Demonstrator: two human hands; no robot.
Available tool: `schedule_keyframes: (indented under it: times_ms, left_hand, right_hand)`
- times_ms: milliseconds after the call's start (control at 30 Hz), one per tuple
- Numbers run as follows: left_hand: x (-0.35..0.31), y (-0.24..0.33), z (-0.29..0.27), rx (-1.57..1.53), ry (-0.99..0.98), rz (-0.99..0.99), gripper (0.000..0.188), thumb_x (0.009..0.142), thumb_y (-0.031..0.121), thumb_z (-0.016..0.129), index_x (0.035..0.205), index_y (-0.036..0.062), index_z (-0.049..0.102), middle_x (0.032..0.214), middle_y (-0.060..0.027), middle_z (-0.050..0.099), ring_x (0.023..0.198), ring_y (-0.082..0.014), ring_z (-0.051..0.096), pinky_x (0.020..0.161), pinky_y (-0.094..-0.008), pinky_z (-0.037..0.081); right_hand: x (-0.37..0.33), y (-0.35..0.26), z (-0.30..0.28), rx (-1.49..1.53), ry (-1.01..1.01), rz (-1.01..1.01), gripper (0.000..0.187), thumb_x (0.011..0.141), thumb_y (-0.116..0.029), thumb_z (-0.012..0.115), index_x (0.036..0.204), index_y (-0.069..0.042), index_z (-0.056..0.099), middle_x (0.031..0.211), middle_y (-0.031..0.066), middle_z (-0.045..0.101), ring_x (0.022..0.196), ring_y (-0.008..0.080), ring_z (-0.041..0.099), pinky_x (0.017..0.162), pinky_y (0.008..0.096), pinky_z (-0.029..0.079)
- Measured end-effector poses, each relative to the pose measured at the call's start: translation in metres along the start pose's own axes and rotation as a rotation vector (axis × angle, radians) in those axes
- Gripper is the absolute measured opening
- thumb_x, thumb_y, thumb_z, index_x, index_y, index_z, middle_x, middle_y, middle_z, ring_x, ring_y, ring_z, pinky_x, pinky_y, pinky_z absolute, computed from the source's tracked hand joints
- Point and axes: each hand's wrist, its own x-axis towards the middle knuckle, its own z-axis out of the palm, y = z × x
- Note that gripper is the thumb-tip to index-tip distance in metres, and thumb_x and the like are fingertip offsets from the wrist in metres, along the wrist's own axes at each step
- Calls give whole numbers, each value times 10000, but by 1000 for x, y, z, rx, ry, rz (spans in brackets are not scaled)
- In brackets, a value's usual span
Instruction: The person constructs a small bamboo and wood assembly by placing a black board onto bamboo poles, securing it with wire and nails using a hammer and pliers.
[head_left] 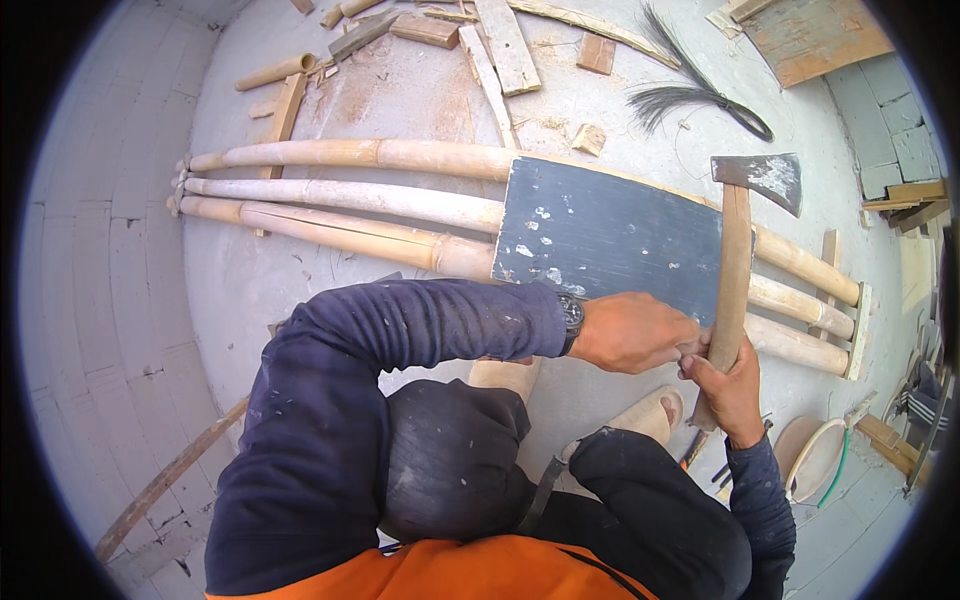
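My right hand (732, 392) is wrapped round the wooden handle of an axe (735, 262), near its lower end. The axe stands upright in the view, its worn metal head (772, 182) at the top and the blade edge toward the right. My left hand (640, 332), with a watch on its wrist, has its fingers pinched together close to the handle and the right fingers; anything between them is too small to make out. Just beyond both hands lies a dark, paint-spotted board (600, 228) across three bamboo poles (340, 207).
Cord binds the poles at the left; a light wood strip (860, 330) crosses their right ends. Wood scraps (425, 30) and a bundle of black strands (690, 95) lie beyond. A round pale container (815, 458) stands at the right. Block walls (110, 250) flank the floor.
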Motion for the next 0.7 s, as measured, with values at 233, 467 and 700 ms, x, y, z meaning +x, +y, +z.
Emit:
schedule_keyframes:
  times_ms: [233,467,700]
  left_hand:
    - [-33,-10,-15,-628,648,-140,129,1027,124,692,1105,42,630,936,-21,690,827,-136,683,750,-315,563]
    - [-74,-46,-18,-808,916,-257,137,1025,73,686,1148,36,636,982,-12,703,880,-74,674,768,-259,566]
    - [-81,-75,-14,-1371,968,-392,269,1045,109,703,1283,3,635,1002,-48,720,840,-103,671,771,-291,569]
  right_hand:
    - [49,-60,51,-14,-124,-8,298,914,-2,730,1153,17,554,937,122,710,760,170,724,654,309,611]
    - [89,-76,112,14,-182,-6,240,931,-80,762,1091,4,604,841,117,716,624,156,694,540,288,561]
    - [117,-55,150,213,-158,55,158,920,-48,737,1025,-2,628,804,118,713,607,167,696,530,293,556]
